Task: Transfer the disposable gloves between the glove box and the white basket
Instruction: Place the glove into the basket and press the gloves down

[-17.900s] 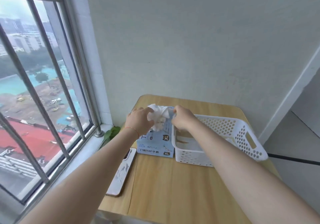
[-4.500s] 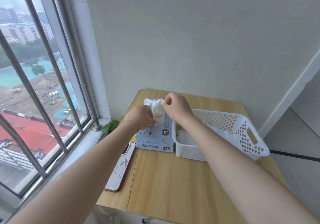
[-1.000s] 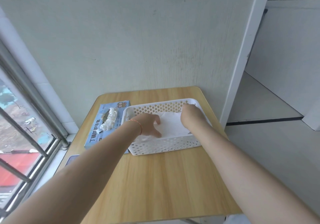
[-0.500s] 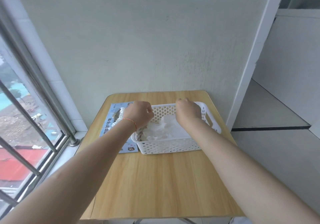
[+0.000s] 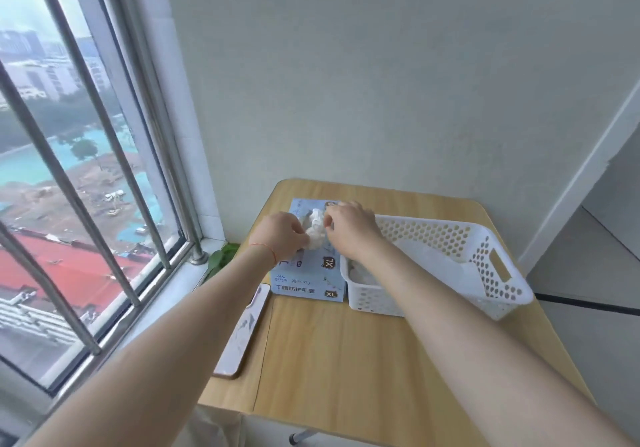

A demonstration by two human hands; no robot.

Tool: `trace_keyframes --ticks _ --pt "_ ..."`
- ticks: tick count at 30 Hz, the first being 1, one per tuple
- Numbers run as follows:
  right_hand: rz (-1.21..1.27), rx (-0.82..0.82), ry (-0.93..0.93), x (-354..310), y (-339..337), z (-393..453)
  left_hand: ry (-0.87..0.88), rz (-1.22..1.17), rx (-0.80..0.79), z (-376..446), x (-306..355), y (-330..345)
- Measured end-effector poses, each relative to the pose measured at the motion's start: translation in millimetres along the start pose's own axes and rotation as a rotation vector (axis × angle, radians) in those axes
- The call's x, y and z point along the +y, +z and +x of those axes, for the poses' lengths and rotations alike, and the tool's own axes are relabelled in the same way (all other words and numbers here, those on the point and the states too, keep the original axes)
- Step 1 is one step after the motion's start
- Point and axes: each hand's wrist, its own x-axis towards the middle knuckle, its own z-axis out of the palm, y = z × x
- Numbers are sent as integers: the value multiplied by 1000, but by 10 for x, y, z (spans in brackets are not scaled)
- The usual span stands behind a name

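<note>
1. Two hands meet over the blue glove box, which lies flat on the wooden table, at about 11 o'clock from the table's middle.
2. The left hand has its fingers curled and pinches a white wad of gloves that sticks up from the slot in the top of the box.
3. The right hand has its fingers curled too, and its fingertips pinch the same wad from the 3 o'clock side.
4. The white basket sits touching the box, on the box's 3 o'clock side.
5. Some pale, thin gloves lie in the bottom of the basket, but an arm hides part of them, so I cannot tell how many.
6. A phone lies at the table's edge, at about 7 o'clock from the box.
7. I think the job is part way done. Some gloves are in the box and some are in the basket.
8. I cannot tell if this wad is being pushed in or pulled out.
9. The loose gloves in the basket look like the work that is left.
</note>
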Motion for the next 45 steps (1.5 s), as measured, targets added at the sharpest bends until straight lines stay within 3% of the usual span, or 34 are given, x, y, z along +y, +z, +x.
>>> trace_keyframes --ticks 7,12,17,19,25,30,34,40,45 --pt "6 -80 24 -54 54 105 164 -243 146 51 -61 17" --pt "40 -87 38 -102 37 132 180 -297 178 52 -52 17" --pt "558 -170 109 -91 -108 94 189 -332 166 74 -66 1" --pt "572 -191 85 -88 -126 91 194 -375 144 79 -29 6" --pt "553 -26 94 -50 -122 97 71 -588 -18 32 -91 13" --pt "585 33 126 -59 -139 110 158 -318 -115 -47 -188 73" --pt "707 125 129 -140 -223 121 201 -208 -88 -36 -201 137" --pt "854 271 176 -166 -354 192 189 -245 -78 -35 -210 134" --pt "800 141 209 -80 -353 177 146 -478 63 -74 -125 6"
